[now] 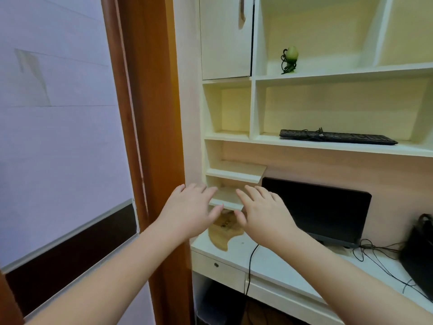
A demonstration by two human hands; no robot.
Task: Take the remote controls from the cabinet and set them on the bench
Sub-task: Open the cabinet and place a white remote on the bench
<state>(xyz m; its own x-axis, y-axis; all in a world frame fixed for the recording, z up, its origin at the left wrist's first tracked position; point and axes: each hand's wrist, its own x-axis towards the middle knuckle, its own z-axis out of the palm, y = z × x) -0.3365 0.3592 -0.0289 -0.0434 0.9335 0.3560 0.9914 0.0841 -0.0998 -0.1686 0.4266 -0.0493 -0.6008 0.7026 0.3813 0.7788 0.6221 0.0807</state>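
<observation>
Left hand and right hand both empty, fingers spread, reaching toward 12 o'clock shelves; no remotes visible.

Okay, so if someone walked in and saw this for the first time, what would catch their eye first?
Most likely the two bare hands, left hand and right hand, stretched forward with fingers spread, holding nothing. Behind them a dark monitor stands on the white desk, with a black keyboard on the shelf above it. No remote control shows anywhere.
</observation>
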